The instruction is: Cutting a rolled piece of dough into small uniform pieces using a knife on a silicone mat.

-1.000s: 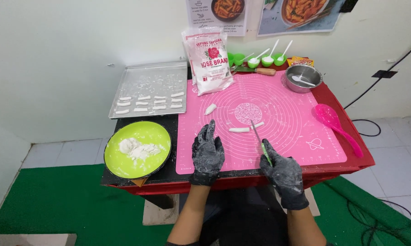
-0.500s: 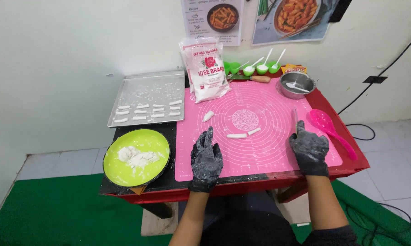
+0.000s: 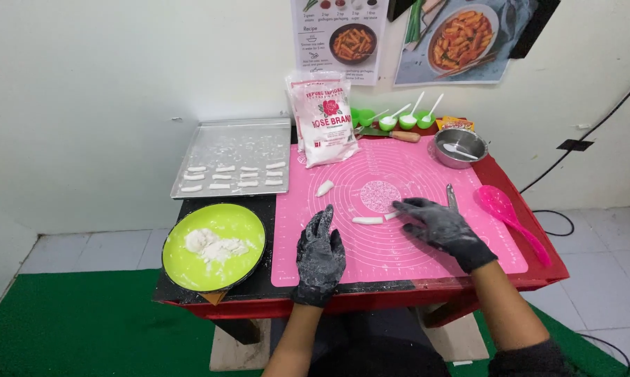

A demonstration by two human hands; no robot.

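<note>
From the head camera, the person stands at a small red-edged table [image 3: 510, 183] with a pink silicone mat [image 3: 412, 241] spread over most of its top. Both hands wear dark gloves dusted with flour. The left hand [image 3: 320, 255] lies flat on the mat near its front edge, palm down, fingers stretched out and slightly apart, holding nothing. The right hand [image 3: 442, 225] reaches in from the right with its fingers loosely extended toward a short white dough stick [image 3: 368, 220] lying on the mat just below a floured round patch [image 3: 379, 195]; the fingertips are at the stick's right end, and whether they pinch it or only touch it cannot be told. A second dough piece [image 3: 324, 188] lies further up the mat, apart from both hands. Just beyond the right hand a thin metal tool [image 3: 451, 196] rests on the mat.

Left of the mat sits a lime-green plate [image 3: 241, 222] with a lump of white dough [image 3: 213, 244] on it. Behind the plate, a metal baking tray [image 3: 232, 143] holds rows of small cut dough pieces. A white flour bag [image 3: 325, 119] leans at the mat's top edge, with small green cups [image 3: 398, 120] holding white spoons beside it, then a steel bowl [image 3: 460, 146]. A pink spoon [image 3: 509, 213] lies at the table's right edge.
</note>
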